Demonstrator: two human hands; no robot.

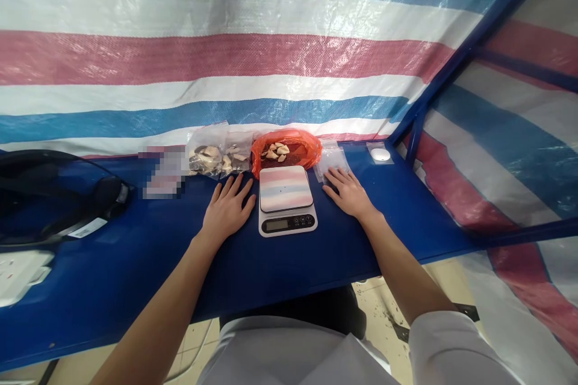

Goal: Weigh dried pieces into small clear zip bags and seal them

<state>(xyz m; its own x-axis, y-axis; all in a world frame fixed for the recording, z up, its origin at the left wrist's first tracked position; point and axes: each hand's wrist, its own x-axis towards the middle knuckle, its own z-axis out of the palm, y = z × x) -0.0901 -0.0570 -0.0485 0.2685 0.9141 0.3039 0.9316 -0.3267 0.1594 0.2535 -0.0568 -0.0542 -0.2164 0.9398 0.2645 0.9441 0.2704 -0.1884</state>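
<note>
My left hand [229, 207] lies flat on the blue table, fingers spread, just left of a white digital kitchen scale [288, 222]. Nothing rests on the scale's shiny plate, which mirrors the striped sheet. My right hand [350, 192] is also flat and open, its fingertips on or beside a stack of clear plastic bags [333, 157]. Behind the scale, an open orange plastic bag [309, 145] holds several pale dried slices [276, 151]. Two clear bags of similar pieces, a larger one [206, 153] and another [237, 157], stand beyond my left fingertips.
A small clear bag with a round white item [380, 154] lies at the back right. At the left are a black headset-like device [102, 198] and a white power strip [22, 274]. Striped sheeting [226, 54] rises behind the blue table [289, 271]; a blue frame post [418, 126] stands right.
</note>
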